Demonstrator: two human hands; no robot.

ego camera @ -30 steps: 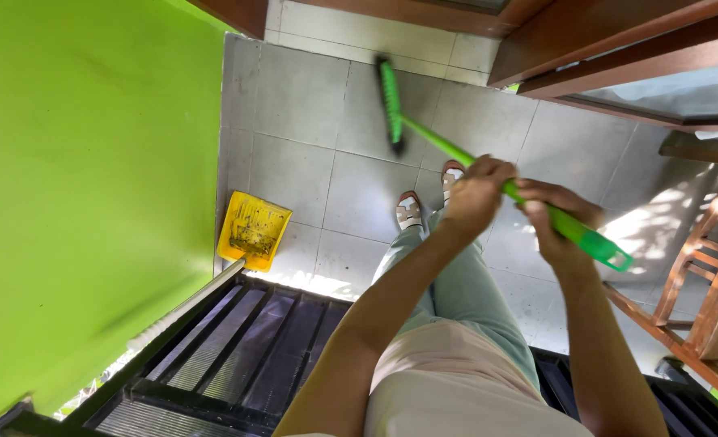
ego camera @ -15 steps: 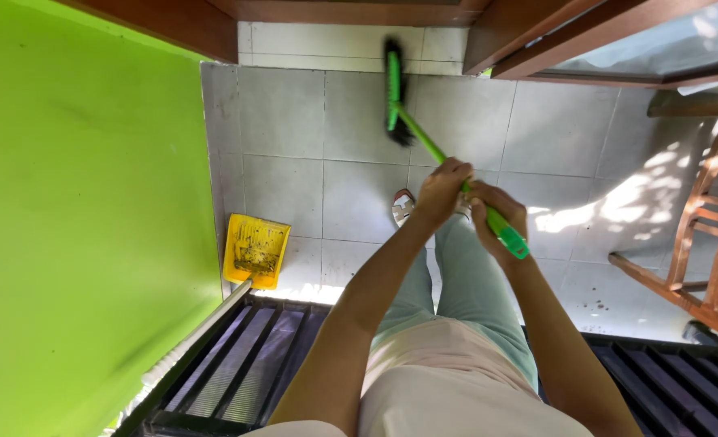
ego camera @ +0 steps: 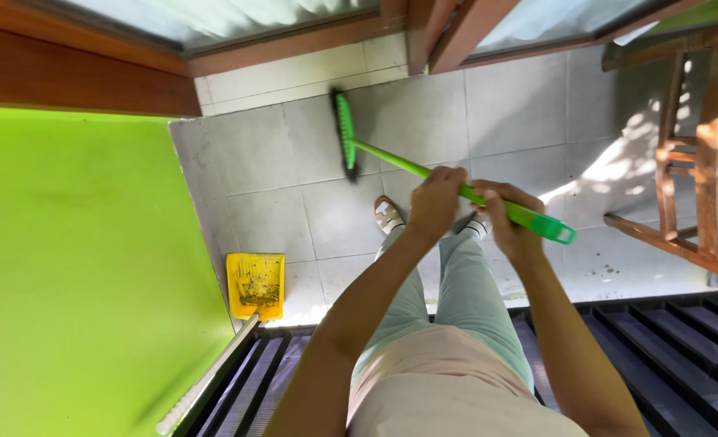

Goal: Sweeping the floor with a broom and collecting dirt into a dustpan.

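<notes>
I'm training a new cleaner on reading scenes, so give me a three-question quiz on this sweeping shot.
1. True or false: both hands hold the broom.
2. Which hand is nearer the broom head? A) left hand B) right hand
3. What yellow thing lies on the tiles by the green wall?

Key: 1 true. 2 A. 3 the dustpan.

No packages, labels, signs or screens visible anywhere in the head view.
</notes>
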